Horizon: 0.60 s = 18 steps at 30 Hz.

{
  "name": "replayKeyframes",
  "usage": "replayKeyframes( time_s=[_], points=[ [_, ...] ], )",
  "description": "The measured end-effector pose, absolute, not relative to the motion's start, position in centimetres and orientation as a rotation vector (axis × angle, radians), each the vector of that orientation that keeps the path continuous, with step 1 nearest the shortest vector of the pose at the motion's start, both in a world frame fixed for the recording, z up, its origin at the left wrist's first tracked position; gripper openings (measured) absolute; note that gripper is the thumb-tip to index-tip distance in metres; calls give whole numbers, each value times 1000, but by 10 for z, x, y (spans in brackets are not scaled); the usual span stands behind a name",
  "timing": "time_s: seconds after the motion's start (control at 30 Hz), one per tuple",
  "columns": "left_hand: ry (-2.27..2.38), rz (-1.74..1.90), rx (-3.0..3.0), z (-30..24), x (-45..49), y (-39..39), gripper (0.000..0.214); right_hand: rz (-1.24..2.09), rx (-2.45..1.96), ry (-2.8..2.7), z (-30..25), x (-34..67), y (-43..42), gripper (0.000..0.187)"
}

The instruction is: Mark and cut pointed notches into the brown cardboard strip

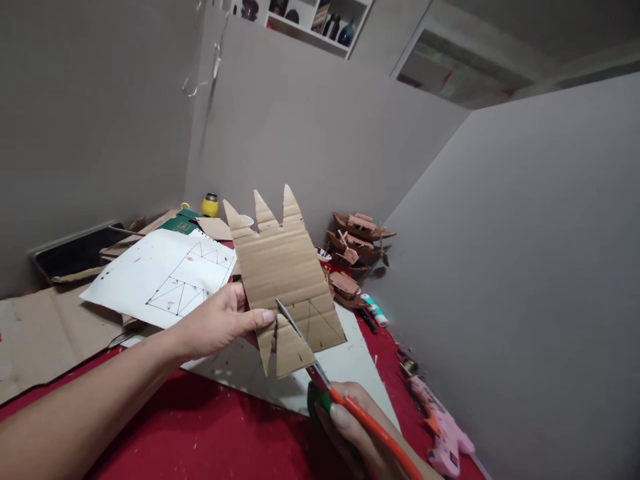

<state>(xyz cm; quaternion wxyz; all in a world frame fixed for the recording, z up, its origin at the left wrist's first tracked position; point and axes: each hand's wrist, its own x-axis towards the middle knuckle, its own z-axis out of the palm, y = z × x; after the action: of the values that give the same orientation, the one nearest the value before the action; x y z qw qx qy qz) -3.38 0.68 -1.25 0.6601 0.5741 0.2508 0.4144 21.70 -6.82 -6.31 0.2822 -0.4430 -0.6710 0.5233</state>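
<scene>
My left hand (220, 323) pinches the left edge of a brown corrugated cardboard piece (280, 273) and holds it up over the table. The piece has pointed tabs cut along its top and bottom and pencil lines near its lower right. My right hand (357, 427) grips a pair of scissors (320, 373) with orange and green handles. The scissor blades reach up into a slit at the bottom of the cardboard.
A red table top (200, 427) carries a white sheet with drawn triangles (165, 277), flat cardboard (40, 333), a pink glue gun (445, 433), a glue stick (374, 310), brown model boats (357, 247) and a yellow bottle (210, 205). Grey walls close in on the right and behind.
</scene>
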Motion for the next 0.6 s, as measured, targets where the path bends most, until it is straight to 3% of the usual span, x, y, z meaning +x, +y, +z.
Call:
replayKeyframes(
  time_s=[0.37, 0.6],
  points=[
    [631, 1150, 1258, -9, -36, 10, 24, 1386, -1026, -1998, -65, 227, -57, 55],
    [715, 1490, 1083, -6, -41, 18, 37, 1210, -1184, -1850, -69, 227, -57, 49]
  ],
)
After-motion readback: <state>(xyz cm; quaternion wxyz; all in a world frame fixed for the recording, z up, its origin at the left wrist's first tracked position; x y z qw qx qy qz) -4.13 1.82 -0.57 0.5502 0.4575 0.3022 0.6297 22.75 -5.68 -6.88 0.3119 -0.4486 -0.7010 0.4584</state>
